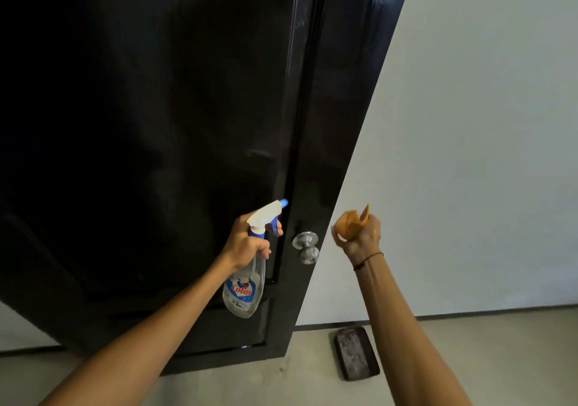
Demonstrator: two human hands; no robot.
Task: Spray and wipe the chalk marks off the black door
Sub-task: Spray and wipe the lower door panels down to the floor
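Black door [150, 130]: glossy, panelled, filled the left and centre of the view, its edge running diagonally down toward the floor. No chalk marks could be made out on the dark surface.

Door knob [306, 246]: round, silver metal, mounted near the door's edge, between the two hands.

Left hand [248, 243]: raised in front of the door, fingers curled round the neck of a spray bottle [245, 283], one finger on the blue trigger. Bottle clear, labelled "Colin", white and blue spray head, nozzle aimed at the door, just left of the knob.

Right hand [362, 233]: held up beside the door's edge, closed tight in a fist round a crumpled orange cloth [352, 222]; cloth clear of the door. Thin dark band at the wrist.

Wall [475, 143]: plain, pale, right of the door.

Floor [469, 358]: light grey. A dark rectangular block [356, 353] lay on it near the door's lower corner.
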